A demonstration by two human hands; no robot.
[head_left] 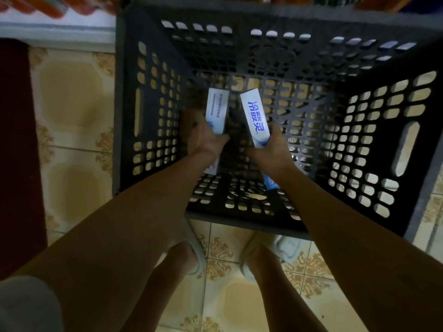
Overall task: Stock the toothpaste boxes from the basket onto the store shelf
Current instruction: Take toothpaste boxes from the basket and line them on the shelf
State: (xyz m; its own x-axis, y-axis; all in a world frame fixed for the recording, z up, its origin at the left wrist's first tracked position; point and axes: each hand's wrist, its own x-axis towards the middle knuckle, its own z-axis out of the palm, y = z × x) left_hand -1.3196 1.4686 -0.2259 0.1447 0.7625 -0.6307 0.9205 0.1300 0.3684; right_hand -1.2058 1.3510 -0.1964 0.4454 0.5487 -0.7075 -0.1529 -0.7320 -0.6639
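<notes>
I look straight down into a dark grey perforated basket (148,104) standing on the tiled floor. Both my arms reach inside it. My left hand (206,137) grips a white and blue toothpaste box (217,109) by its near end. My right hand (275,144) grips a second white box with blue lettering (253,113), also at its near end. Both boxes point away from me, side by side and a little apart. Under my right wrist a bit of another blue and white box (271,183) shows on the basket floor.
The store shelf's lower edge (57,32) runs along the top left, with blurred orange packs (48,8) above it. A dark red mat (16,140) lies at the left. My feet in grey slippers (285,248) stand on patterned tiles just before the basket.
</notes>
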